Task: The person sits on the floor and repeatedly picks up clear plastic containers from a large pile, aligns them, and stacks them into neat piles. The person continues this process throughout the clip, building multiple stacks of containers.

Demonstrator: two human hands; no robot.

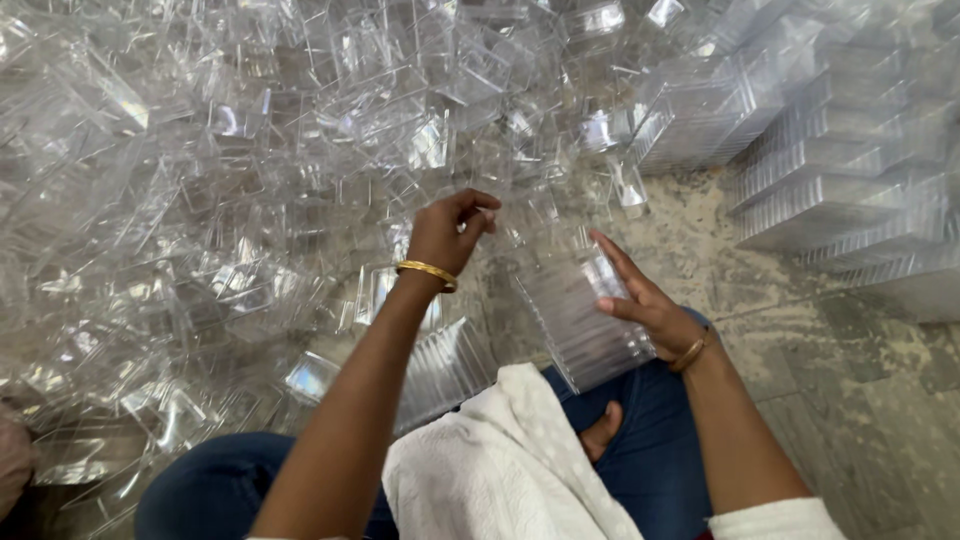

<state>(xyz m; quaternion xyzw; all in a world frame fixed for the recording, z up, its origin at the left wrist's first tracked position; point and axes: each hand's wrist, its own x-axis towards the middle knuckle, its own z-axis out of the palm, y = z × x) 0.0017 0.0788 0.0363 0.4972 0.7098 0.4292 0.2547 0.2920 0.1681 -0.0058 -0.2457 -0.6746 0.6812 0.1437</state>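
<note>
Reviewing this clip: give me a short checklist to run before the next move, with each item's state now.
1. Right hand steadies the nested stack of clear trays on the lap: ok.
2. Left hand grip closed on a loose clear piece: cannot tell, too transparent.
3. Loose pile of clear trays within reach: ok.
4. Finished stacks stand apart on the right: ok.
5. White cloth clear of the stack: ok.

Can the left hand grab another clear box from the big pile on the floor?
Probably yes. The left hand is already up at the edge of the loose pile of clear boxes, fingers curled, with nothing between them. The right hand steadies a nested stack on the lap.
</note>
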